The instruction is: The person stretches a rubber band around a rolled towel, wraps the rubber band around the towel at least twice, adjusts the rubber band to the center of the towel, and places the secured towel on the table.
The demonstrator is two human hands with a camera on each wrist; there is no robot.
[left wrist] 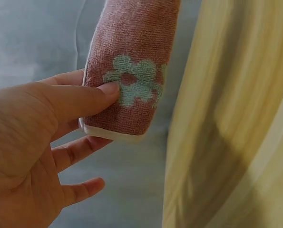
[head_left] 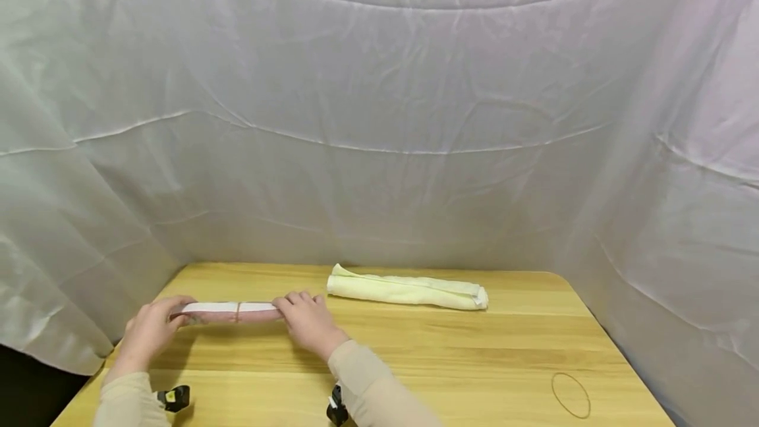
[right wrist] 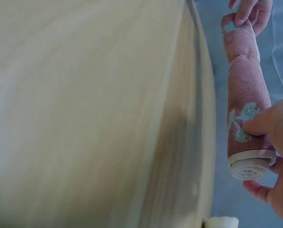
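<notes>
A rolled pink towel (head_left: 255, 315) with pale green flowers and a white edge is held level above the table's left part. A thin rubber band (head_left: 238, 312) circles its middle and draws it in slightly. My left hand (head_left: 149, 331) pinches the left end, the thumb lying over a green flower (left wrist: 131, 78) in the left wrist view. At the other end my right hand (head_left: 309, 321) grips the roll, thumb on one side and fingers round the other. The spiral end of the towel (right wrist: 249, 168) shows in the right wrist view.
Toward the back of the wooden table (head_left: 474, 361) lies a rolled pale yellow towel (head_left: 409, 290). A loose rubber band (head_left: 571, 395) rests near the front right. Grey-white curtains (head_left: 379, 84) hang behind the table and at both sides.
</notes>
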